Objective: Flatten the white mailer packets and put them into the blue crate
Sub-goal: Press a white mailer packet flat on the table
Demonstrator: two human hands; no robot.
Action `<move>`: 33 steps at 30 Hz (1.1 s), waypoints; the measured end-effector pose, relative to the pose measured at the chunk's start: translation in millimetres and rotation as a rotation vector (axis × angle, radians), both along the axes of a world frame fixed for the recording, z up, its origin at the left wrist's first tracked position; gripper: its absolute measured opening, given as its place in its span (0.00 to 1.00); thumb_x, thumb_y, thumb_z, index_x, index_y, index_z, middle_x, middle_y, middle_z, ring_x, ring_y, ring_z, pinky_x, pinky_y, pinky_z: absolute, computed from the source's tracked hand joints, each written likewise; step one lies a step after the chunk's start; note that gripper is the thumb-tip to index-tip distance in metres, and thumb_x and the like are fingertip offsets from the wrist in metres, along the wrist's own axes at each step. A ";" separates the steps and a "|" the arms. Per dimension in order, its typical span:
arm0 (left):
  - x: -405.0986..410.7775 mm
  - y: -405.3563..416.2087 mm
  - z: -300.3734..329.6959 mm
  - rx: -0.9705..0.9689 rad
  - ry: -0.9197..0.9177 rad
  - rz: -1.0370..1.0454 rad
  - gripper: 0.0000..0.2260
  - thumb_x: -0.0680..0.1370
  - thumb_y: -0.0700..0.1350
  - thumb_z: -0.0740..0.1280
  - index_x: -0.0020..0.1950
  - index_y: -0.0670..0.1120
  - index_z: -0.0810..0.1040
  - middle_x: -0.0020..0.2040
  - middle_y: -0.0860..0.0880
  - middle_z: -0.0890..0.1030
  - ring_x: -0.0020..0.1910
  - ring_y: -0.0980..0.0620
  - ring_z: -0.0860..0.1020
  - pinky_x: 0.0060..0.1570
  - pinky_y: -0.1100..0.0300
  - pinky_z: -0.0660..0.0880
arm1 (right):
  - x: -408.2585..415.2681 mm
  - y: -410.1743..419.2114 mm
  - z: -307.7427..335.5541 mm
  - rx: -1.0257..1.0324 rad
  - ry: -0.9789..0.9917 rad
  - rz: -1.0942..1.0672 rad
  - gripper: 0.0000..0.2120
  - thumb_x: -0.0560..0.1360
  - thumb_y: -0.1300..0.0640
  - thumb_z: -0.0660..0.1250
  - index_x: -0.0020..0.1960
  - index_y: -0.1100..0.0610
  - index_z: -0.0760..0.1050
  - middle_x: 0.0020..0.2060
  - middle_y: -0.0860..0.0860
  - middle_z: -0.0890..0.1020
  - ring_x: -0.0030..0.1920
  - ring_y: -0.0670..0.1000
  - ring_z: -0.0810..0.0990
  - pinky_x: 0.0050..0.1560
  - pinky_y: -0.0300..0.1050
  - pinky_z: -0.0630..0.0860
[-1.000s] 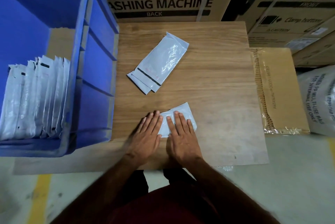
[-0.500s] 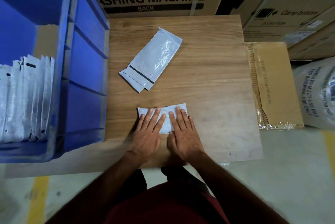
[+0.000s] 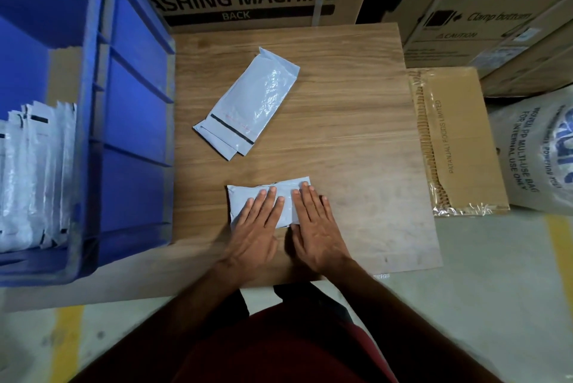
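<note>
- Standing at the left of the view, the blue crate (image 3: pixel 133 110) sits just beside the wooden board (image 3: pixel 356 134); judged: kept close so a packet needs only a short carry.
- Inside the crate, a row of white mailers (image 3: pixel 34 178) stands on edge, packed side by side, which reads as the finished batch.
- Wooden board serves as the hard pressing surface, with cartons behind it and a flat cardboard sheet (image 3: pixel 455 141) along its right edge.
- Near the board's middle, a small stack of mailers (image 3: pixel 248 103) lies at a slant with flaps toward the crate, untouched, well apart from the hands; probably the waiting supply.
- Packet in work (image 3: pixel 266 193) lies flat on the board's near edge, long side across.
- Left hand (image 3: pixel 254 227) and right hand (image 3: pixel 316 224) lie palm-down on it, fingers straight and slightly spread, gripping nothing; judged: pressing air out.
- Step in hand: flattening; transfer to the crate not yet done.
</note>
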State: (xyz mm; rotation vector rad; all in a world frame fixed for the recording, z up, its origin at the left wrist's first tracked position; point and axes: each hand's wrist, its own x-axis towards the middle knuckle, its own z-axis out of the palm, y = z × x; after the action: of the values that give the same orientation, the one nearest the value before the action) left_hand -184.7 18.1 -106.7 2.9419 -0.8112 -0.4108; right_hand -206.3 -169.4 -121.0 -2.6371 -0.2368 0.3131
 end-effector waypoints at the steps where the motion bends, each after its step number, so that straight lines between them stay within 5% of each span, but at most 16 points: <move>1: -0.3 4.6 1.1 -0.010 -0.008 0.023 0.35 0.74 0.49 0.55 0.81 0.40 0.60 0.81 0.37 0.58 0.80 0.39 0.57 0.76 0.41 0.57 | 0.0 4.5 1.9 0.000 -0.013 0.006 0.34 0.80 0.53 0.56 0.83 0.60 0.50 0.82 0.58 0.48 0.82 0.55 0.44 0.81 0.59 0.48; 15: 4.4 46.7 -6.1 -0.084 0.076 0.142 0.39 0.74 0.49 0.60 0.82 0.36 0.51 0.83 0.38 0.49 0.82 0.41 0.49 0.78 0.44 0.57 | 12.7 43.8 -2.4 -0.125 0.009 0.217 0.38 0.76 0.49 0.56 0.83 0.55 0.49 0.82 0.59 0.47 0.82 0.57 0.44 0.80 0.63 0.45; 18: 4.8 49.5 -11.1 -0.085 0.078 0.122 0.38 0.78 0.54 0.60 0.82 0.38 0.50 0.83 0.40 0.48 0.82 0.43 0.46 0.80 0.49 0.50 | 11.0 46.4 -7.8 -0.133 0.039 0.194 0.38 0.76 0.49 0.54 0.84 0.55 0.48 0.82 0.58 0.47 0.82 0.57 0.43 0.80 0.62 0.44; 23: 13.9 52.9 -5.6 0.012 0.056 0.071 0.33 0.79 0.52 0.57 0.82 0.41 0.54 0.83 0.42 0.55 0.81 0.42 0.56 0.78 0.50 0.53 | 18.0 37.1 6.8 -0.072 0.079 0.246 0.38 0.76 0.48 0.52 0.83 0.56 0.49 0.82 0.58 0.47 0.82 0.57 0.43 0.80 0.61 0.45; 29: 12.9 52.2 10.7 0.017 0.054 0.010 0.27 0.81 0.46 0.51 0.81 0.42 0.61 0.81 0.41 0.60 0.79 0.41 0.63 0.75 0.46 0.65 | 16.9 19.7 19.1 -0.165 0.080 0.094 0.41 0.75 0.57 0.68 0.83 0.50 0.52 0.82 0.55 0.53 0.82 0.56 0.53 0.80 0.59 0.51; 33: 17.4 40.8 40.1 -0.005 0.016 0.088 0.29 0.82 0.56 0.56 0.80 0.44 0.65 0.81 0.41 0.62 0.79 0.42 0.63 0.76 0.51 0.59 | 27.9 9.2 42.8 -0.135 0.027 0.106 0.37 0.72 0.60 0.55 0.81 0.48 0.60 0.80 0.51 0.62 0.79 0.55 0.62 0.73 0.58 0.69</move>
State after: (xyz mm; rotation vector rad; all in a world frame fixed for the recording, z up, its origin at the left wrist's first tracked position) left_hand -167.3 58.8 -66.6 2.9522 -0.6764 -0.4255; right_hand -178.4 -160.2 -78.1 -2.7564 -0.3584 0.4132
